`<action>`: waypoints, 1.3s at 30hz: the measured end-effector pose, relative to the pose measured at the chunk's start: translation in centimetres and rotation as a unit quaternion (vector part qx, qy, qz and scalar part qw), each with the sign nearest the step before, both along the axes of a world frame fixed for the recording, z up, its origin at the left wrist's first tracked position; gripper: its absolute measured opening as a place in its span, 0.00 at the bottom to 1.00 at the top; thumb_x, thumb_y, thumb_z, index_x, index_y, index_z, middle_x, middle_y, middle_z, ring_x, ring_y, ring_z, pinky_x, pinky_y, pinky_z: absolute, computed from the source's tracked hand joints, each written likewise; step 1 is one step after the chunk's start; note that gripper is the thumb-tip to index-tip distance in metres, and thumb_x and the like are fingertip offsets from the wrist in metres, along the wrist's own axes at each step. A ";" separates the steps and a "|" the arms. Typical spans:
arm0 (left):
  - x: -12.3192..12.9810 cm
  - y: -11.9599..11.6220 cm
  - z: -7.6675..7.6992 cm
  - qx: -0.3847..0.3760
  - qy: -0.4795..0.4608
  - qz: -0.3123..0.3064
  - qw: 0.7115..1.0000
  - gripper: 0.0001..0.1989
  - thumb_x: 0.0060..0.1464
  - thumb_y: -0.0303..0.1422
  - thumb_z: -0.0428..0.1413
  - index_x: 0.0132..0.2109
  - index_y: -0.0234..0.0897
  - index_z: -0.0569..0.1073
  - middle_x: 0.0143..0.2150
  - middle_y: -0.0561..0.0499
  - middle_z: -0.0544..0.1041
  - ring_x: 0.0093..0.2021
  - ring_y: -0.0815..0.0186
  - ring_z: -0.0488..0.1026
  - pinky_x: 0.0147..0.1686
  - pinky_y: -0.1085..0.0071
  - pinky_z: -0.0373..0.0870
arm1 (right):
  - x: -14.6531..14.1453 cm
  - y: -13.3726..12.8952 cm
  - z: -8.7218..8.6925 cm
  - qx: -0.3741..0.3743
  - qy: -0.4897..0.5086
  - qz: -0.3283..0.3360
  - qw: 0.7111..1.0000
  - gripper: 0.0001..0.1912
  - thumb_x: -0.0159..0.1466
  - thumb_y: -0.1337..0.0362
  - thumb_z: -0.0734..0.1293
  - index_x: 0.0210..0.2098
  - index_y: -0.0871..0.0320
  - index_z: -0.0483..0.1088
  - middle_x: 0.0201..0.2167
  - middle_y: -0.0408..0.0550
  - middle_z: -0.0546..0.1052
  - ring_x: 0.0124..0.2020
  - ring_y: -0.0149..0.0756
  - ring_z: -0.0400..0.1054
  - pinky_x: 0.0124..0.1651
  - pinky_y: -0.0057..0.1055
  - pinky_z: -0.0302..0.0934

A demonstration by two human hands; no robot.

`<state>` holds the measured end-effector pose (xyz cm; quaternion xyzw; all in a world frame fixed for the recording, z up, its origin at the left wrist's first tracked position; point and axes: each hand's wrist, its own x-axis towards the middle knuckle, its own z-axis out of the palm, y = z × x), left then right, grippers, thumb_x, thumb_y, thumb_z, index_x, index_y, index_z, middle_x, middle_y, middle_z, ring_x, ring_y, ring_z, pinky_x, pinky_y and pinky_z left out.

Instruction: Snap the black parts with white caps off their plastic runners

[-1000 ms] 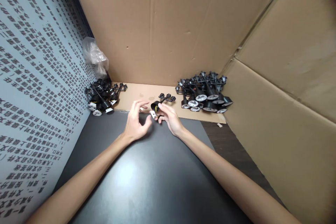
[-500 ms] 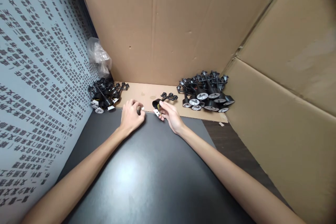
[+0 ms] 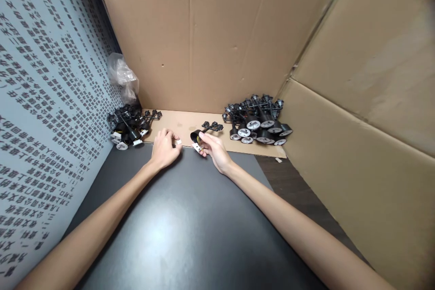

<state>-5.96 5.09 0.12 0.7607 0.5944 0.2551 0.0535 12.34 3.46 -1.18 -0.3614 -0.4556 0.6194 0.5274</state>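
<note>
My right hand (image 3: 216,150) is closed around a black model street lamp (image 3: 195,136), whose lamp heads point away from me. Its hollow base faces me, with yellow wires and a white connector piece (image 3: 196,147) hanging out by my fingertips. To the left, my left hand (image 3: 165,148) rests at the edge of the cardboard, thumb and fingers pinched on a small white piece (image 3: 179,142). What exactly that piece is, I cannot make out. A short gap separates the two hands.
Several model lamps with white bases form a pile (image 3: 260,122) at the right. Another lamp pile (image 3: 129,124), with loose wires and white parts, lies left, below a clear plastic bag (image 3: 124,77). Cardboard walls (image 3: 204,45) stand behind and right; a white scrap (image 3: 278,160) lies near the right.
My left thumb and fingers have closed in on the small white piece. My right hand holds the street lamp much as before. The whole view has shifted slightly.
</note>
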 end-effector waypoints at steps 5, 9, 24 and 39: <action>-0.2 0.3 -0.3 0.006 0.038 -0.004 0.999 0.05 0.54 0.30 0.50 0.38 0.37 0.68 0.43 0.43 0.70 0.48 0.52 0.66 0.49 0.54 0.66 | 0.1 0.5 -0.1 -0.005 0.009 -0.001 1.000 0.23 0.53 0.44 0.72 0.28 0.57 0.66 0.25 0.42 0.70 0.23 0.29 0.62 0.27 0.29 0.49; -0.5 0.5 -0.3 0.023 0.079 -0.041 0.996 0.06 0.56 0.31 0.48 0.40 0.37 0.68 0.44 0.42 0.68 0.48 0.52 0.65 0.48 0.54 0.65 | 0.7 1.2 0.2 -0.016 0.053 0.049 0.997 0.20 0.52 0.48 0.74 0.30 0.58 0.68 0.27 0.44 0.72 0.27 0.31 0.63 0.29 0.30 0.51; -1.1 0.5 -0.3 0.036 0.049 -0.081 0.995 0.08 0.55 0.29 0.48 0.41 0.37 0.69 0.43 0.44 0.68 0.45 0.55 0.65 0.49 0.56 0.65 | 1.1 1.5 0.0 -0.006 0.057 0.087 0.995 0.18 0.54 0.50 0.74 0.30 0.58 0.70 0.26 0.44 0.72 0.27 0.31 0.62 0.31 0.31 0.52; -0.8 0.4 0.0 0.043 0.064 -0.089 0.993 0.08 0.54 0.28 0.48 0.41 0.37 0.68 0.44 0.44 0.68 0.46 0.55 0.65 0.50 0.56 0.65 | 1.1 1.3 0.5 -0.014 0.055 0.084 0.995 0.19 0.52 0.50 0.75 0.30 0.57 0.69 0.25 0.42 0.71 0.27 0.31 0.62 0.31 0.30 0.53</action>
